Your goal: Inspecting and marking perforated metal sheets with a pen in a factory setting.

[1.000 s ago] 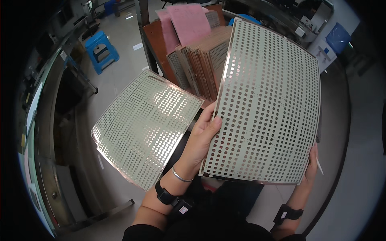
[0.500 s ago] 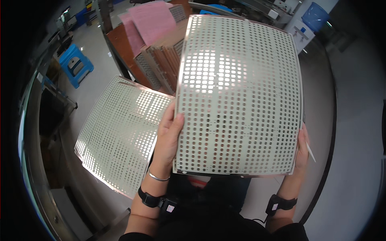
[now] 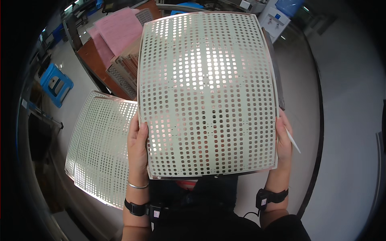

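Observation:
A large pale green circuit board panel (image 3: 237, 96), covered in rows of small shiny pads with a copper-coloured rim, is held up before me. My left hand (image 3: 138, 140) grips its left edge, thumb on the front face. On the opposite edge my right hand (image 3: 284, 134) is closed in the same way. A thin white pointed stick (image 3: 293, 141) pokes out from the right hand; its other end is hidden. To the left lies a stack of similar panels (image 3: 100, 148), partly covered by my left hand and the held panel.
Behind the held panel, a brown rack (image 3: 90, 56) holds upright boards (image 3: 124, 68) and pink sheets (image 3: 118, 30). A blue stool (image 3: 57, 84) stands on the floor at far left. At the back right is a white water dispenser (image 3: 274, 20). A grey wall runs along the right.
The held panel and both hands have shifted left in view, and the panel now sits more squarely. Its bright reflections have moved. The background has also shifted left. Both hands keep their grip.

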Demonstrator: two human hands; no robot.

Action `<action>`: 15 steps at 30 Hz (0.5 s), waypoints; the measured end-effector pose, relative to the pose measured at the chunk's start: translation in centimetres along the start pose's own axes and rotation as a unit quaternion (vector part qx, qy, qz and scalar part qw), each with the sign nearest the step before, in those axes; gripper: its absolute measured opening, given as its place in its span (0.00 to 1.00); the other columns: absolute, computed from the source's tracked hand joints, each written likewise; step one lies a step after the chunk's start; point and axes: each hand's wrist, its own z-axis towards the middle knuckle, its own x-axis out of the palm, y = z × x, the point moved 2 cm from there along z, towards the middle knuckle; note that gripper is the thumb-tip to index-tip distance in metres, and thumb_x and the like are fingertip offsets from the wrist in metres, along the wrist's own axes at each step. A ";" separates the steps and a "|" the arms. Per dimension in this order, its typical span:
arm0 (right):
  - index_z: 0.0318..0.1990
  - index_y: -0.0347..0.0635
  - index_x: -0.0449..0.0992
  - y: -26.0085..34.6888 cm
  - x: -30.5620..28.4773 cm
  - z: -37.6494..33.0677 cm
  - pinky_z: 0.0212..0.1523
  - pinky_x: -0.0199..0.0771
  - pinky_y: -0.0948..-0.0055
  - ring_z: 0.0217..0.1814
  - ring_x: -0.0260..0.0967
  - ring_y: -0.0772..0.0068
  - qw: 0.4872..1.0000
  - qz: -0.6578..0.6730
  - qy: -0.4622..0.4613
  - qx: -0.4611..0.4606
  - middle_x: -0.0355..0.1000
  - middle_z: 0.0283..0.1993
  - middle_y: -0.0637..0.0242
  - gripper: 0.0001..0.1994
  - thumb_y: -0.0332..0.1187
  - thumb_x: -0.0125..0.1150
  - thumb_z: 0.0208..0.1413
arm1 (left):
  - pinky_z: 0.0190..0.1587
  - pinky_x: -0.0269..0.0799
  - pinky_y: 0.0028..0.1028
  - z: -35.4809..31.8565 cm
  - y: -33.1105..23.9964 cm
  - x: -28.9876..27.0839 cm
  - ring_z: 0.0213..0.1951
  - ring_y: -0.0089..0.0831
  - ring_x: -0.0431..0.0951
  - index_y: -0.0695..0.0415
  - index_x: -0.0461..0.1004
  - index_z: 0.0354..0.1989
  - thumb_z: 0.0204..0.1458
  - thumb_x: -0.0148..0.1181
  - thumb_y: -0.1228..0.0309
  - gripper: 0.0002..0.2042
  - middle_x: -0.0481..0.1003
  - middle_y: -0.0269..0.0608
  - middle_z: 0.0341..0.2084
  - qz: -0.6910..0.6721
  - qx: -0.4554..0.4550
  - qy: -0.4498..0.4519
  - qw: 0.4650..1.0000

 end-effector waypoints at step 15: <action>0.60 0.26 0.59 -1.3 -3.1 -0.7 0.54 0.67 0.74 0.53 0.68 0.70 1.000 -0.024 0.000 0.007 0.67 0.55 0.54 0.21 0.31 0.45 0.63 | 0.58 0.60 0.29 -2.5 -1.3 1.8 0.55 0.27 0.66 0.62 0.54 0.63 0.59 0.52 0.64 0.27 0.66 0.43 0.55 -0.030 -0.009 0.023 0.999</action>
